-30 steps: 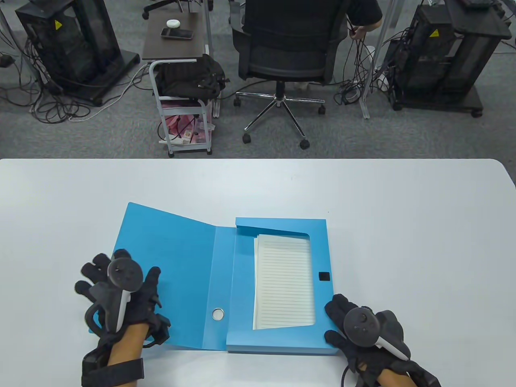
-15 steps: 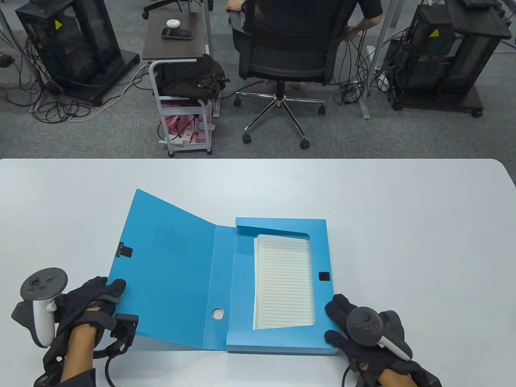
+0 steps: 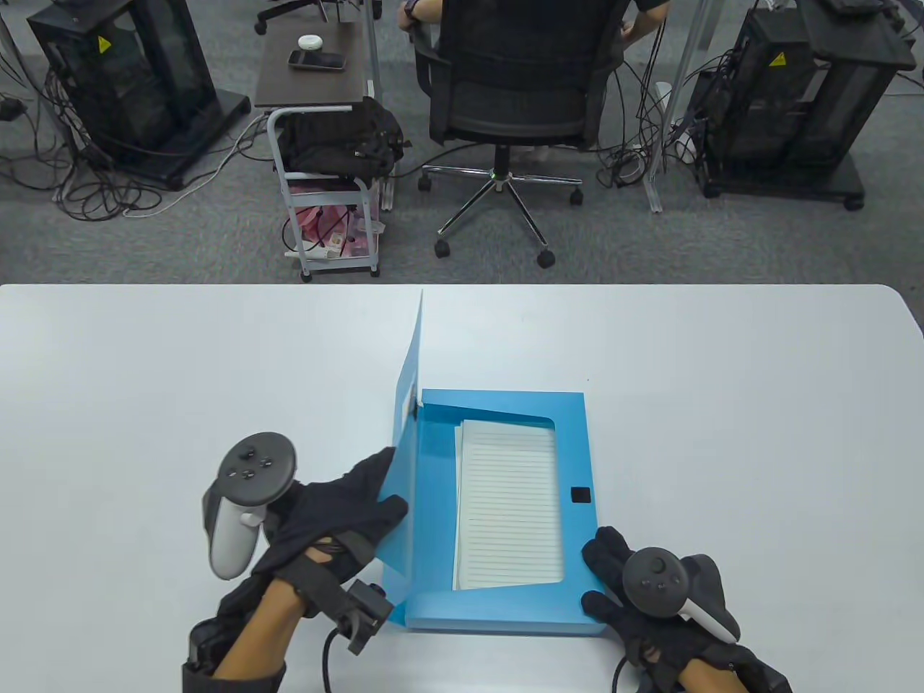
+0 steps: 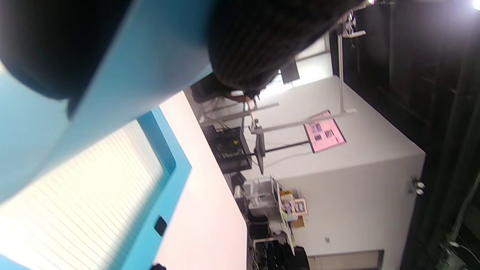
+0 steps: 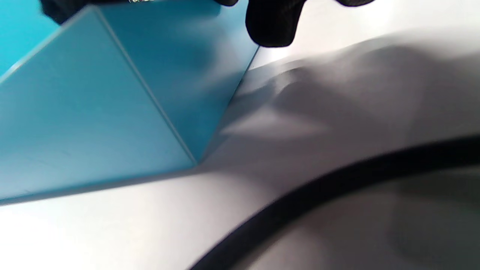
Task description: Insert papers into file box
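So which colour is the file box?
Light blue file box, clearest in the table view.

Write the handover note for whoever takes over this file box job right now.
Left hand: grips the near edge of the blue lid, which stands about upright.
Right hand: rests against the near right corner of the file box, steadying it.
Lined papers: flat inside the box, which lies on the white table.
Done: papers are in.
Left: likely swing the lid down over the papers and press its clasp onto the black catch.
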`<state>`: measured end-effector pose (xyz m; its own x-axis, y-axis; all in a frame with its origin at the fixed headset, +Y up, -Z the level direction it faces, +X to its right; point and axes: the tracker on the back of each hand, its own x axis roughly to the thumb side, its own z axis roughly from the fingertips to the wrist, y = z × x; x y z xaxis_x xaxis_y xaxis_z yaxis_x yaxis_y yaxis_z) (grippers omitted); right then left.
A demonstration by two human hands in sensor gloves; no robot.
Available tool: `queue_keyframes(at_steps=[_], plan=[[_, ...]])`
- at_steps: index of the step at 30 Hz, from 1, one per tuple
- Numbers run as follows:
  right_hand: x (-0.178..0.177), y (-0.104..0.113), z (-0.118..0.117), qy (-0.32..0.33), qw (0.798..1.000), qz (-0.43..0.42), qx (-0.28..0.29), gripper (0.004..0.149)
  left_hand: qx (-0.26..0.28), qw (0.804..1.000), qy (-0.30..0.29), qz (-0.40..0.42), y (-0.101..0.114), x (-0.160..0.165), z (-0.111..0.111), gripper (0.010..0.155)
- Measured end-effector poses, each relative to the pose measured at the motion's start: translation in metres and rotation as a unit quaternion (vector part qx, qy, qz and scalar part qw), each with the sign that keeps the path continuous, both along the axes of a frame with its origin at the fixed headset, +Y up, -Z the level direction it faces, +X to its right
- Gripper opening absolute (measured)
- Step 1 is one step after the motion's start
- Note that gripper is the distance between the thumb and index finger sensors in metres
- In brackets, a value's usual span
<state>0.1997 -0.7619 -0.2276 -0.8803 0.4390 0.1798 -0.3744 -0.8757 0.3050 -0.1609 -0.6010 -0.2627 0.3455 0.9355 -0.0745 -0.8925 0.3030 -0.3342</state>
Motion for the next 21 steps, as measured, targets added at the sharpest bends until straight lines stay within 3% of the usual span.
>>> queue_keyframes(at_steps=[4, 8, 14, 17, 20, 21], plan=[[0.0, 0.0, 0.0, 0.0, 1.0, 0.003, 0.002, 0.065, -0.007, 0.999, -0.051, 0.004, -0.02, 0.054, -0.009, 0.063], [0.0, 0.001, 0.0, 0.0, 1.0, 0.005, 0.004, 0.065, -0.032, 0.994, -0.078, -0.072, -0.053, 0.114, -0.015, 0.062], [0.001, 0.0, 0.0, 0.001, 1.0, 0.005, 0.003, 0.065, -0.067, 0.982, -0.053, -0.169, -0.094, 0.157, -0.022, 0.058], [0.001, 0.001, 0.0, 0.002, 1.0, 0.006, 0.001, 0.065, -0.055, 0.976, -0.05, -0.202, -0.097, 0.169, -0.021, 0.057], [0.001, 0.001, -0.001, 0.004, 1.0, 0.005, -0.002, 0.065, -0.016, 0.95, -0.066, -0.304, -0.091, 0.195, -0.013, 0.058], [0.002, 0.0, 0.0, 0.005, 1.0, 0.004, 0.0, 0.066, -0.003, 0.928, -0.087, -0.363, -0.091, 0.209, -0.01, 0.059]])
